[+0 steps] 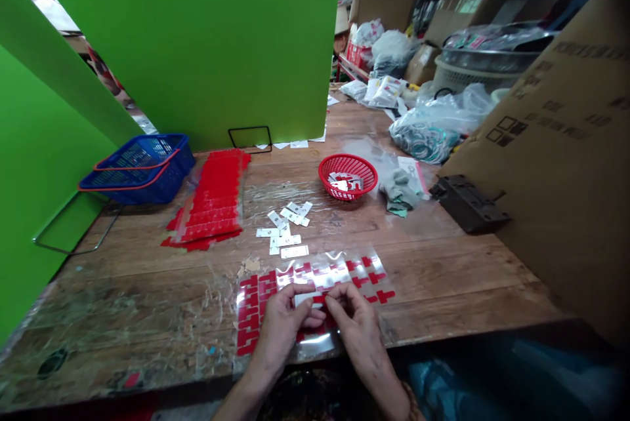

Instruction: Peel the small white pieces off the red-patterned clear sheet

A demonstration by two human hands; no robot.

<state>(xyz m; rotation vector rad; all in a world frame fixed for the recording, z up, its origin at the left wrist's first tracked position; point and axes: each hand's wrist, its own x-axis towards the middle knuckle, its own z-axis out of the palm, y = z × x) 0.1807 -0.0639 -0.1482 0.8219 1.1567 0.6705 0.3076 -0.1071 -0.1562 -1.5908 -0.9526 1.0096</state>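
Observation:
Between finger and thumb, my left hand (pixel 285 319) grips a small white rectangular piece (pixel 304 299). My right hand (pixel 357 319) pinches a small red piece (pixel 319 300) at the right end of the white one; the two pieces touch or overlap. Both hands are over a clear plastic sheet (pixel 317 343) that bears rows of red T-shaped stickers (pixel 249 309). Some spots on the sheet show no red. Just beyond it, several loose white pieces (pixel 294 251) are scattered on the wooden table. My fingers partly hide the held pieces.
A stack of red sticker sheets (pixel 214 195) lies at the left, near blue baskets (pixel 142 175). A red basket (pixel 348 160) contains white and red pieces. Right of it are a grey-green cloth (pixel 398 191), a dark metal block (pixel 470 204) and a large cardboard box (pixel 556 165). Green panels (pixel 221 40) stand behind.

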